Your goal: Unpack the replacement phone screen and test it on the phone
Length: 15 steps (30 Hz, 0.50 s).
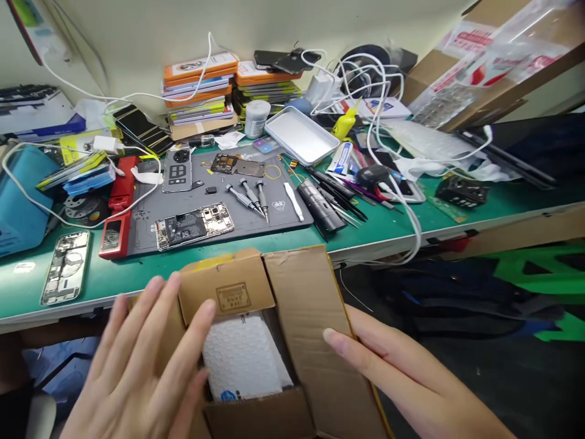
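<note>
- One carton (260, 411): my left hand (137, 366) spread, my right hand (393, 356) pinching its outer flap (306, 329).
- Apparently opening; next calls for gripping the packet (244, 353) between my hands.

No text is legible, even the stamp (233, 297) on the flap (228, 274).

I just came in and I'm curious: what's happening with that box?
A person has an opened cardboard box in front of the bench. Their right hand holds its right flap, thumb on the inner face, and their left hand is spread over its left side. A white bubble-wrapped package sits inside; its contents don't show. On the grey mat behind lie an opened phone and three screwdrivers.
</note>
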Each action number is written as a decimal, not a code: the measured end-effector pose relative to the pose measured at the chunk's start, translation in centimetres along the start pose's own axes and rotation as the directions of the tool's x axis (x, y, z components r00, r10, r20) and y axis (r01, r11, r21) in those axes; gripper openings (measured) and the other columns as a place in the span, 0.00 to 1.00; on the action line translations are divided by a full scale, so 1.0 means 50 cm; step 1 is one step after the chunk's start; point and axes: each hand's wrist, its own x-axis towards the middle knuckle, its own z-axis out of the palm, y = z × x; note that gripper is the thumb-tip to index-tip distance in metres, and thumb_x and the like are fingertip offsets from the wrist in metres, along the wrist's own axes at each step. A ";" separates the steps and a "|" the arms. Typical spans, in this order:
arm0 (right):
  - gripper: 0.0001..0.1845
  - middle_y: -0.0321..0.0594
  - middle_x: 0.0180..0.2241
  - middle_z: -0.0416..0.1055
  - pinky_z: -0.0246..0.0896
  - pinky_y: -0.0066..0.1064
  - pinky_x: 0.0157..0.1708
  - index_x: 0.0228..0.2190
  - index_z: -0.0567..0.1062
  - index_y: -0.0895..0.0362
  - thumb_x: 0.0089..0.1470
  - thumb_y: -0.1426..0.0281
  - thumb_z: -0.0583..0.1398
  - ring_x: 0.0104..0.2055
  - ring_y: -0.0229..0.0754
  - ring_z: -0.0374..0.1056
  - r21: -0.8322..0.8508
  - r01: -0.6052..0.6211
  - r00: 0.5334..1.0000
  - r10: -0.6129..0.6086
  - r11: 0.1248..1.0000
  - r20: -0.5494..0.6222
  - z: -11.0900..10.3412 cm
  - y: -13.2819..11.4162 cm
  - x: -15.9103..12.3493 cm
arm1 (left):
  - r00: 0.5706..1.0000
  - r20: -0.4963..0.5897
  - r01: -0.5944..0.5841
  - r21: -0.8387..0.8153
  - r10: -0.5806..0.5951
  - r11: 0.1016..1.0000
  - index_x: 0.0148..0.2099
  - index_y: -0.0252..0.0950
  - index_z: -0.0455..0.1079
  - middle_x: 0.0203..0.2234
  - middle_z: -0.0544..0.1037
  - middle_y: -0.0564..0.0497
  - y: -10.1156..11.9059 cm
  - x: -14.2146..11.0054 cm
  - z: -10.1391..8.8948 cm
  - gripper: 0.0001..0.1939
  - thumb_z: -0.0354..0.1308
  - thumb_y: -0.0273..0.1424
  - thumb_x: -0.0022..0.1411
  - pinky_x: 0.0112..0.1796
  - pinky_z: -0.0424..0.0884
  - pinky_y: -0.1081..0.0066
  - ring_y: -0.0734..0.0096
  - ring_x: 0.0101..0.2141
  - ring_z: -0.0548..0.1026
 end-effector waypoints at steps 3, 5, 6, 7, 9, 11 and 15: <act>0.24 0.38 0.54 0.82 0.77 0.37 0.50 0.59 0.79 0.45 0.72 0.50 0.55 0.57 0.53 0.76 -0.115 0.082 0.992 -0.070 0.990 0.105 -0.027 -0.031 0.017 | 0.994 0.096 -0.068 0.141 0.055 0.988 0.77 0.31 0.53 0.71 0.65 0.29 0.003 0.053 -0.007 0.40 0.54 0.43 0.70 0.65 0.65 0.42 0.38 0.66 0.71; 0.22 0.37 0.46 0.84 0.78 0.35 0.41 0.56 0.80 0.46 0.73 0.53 0.53 0.48 0.50 0.80 -0.225 0.183 0.972 -0.142 0.957 0.188 -0.050 -0.054 0.034 | 0.990 0.133 -0.078 0.177 0.055 0.981 0.77 0.28 0.52 0.65 0.73 0.28 0.005 0.065 -0.004 0.39 0.53 0.40 0.71 0.54 0.77 0.45 0.40 0.56 0.80; 0.20 0.37 0.42 0.84 0.77 0.35 0.38 0.53 0.81 0.47 0.73 0.55 0.53 0.44 0.50 0.80 -0.287 0.247 0.958 -0.189 0.925 0.217 -0.061 -0.066 0.044 | 0.987 0.152 -0.083 0.177 0.056 0.981 0.77 0.27 0.50 0.61 0.77 0.29 0.006 0.064 -0.003 0.38 0.52 0.36 0.71 0.48 0.81 0.47 0.43 0.50 0.83; 0.19 0.37 0.39 0.84 0.76 0.36 0.37 0.49 0.81 0.48 0.73 0.58 0.53 0.42 0.50 0.80 -0.342 0.312 0.939 -0.234 0.886 0.250 -0.072 -0.080 0.054 | 0.984 0.170 -0.083 0.165 0.055 0.983 0.77 0.25 0.47 0.56 0.81 0.29 0.007 0.060 -0.002 0.38 0.50 0.33 0.71 0.44 0.82 0.49 0.45 0.45 0.85; 0.17 0.37 0.36 0.83 0.73 0.35 0.34 0.40 0.81 0.50 0.72 0.62 0.53 0.36 0.48 0.79 -0.409 0.415 0.898 -0.295 0.813 0.326 -0.087 -0.112 0.077 | 0.981 0.186 -0.077 0.120 0.053 0.990 0.78 0.20 0.41 0.54 0.82 0.28 0.010 0.048 -0.001 0.39 0.49 0.32 0.72 0.42 0.84 0.51 0.46 0.43 0.86; 0.17 0.36 0.35 0.83 0.72 0.33 0.32 0.40 0.80 0.50 0.73 0.65 0.52 0.34 0.45 0.78 -0.420 0.478 0.863 -0.323 0.772 0.389 -0.091 -0.151 0.102 | 0.985 0.173 -0.029 0.081 0.015 0.996 0.78 0.19 0.36 0.61 0.74 0.19 0.019 0.037 -0.003 0.43 0.49 0.38 0.73 0.38 0.84 0.54 0.40 0.48 0.85; 0.13 0.35 0.34 0.81 0.67 0.31 0.32 0.39 0.77 0.52 0.72 0.70 0.54 0.34 0.43 0.76 -0.571 0.595 0.780 -0.234 0.566 0.581 -0.059 -0.245 0.152 | 0.965 0.223 0.114 0.106 -0.135 0.988 0.80 0.40 0.26 0.74 0.46 0.14 0.045 0.035 -0.012 0.49 0.54 0.45 0.73 0.25 0.81 0.60 0.41 0.41 0.87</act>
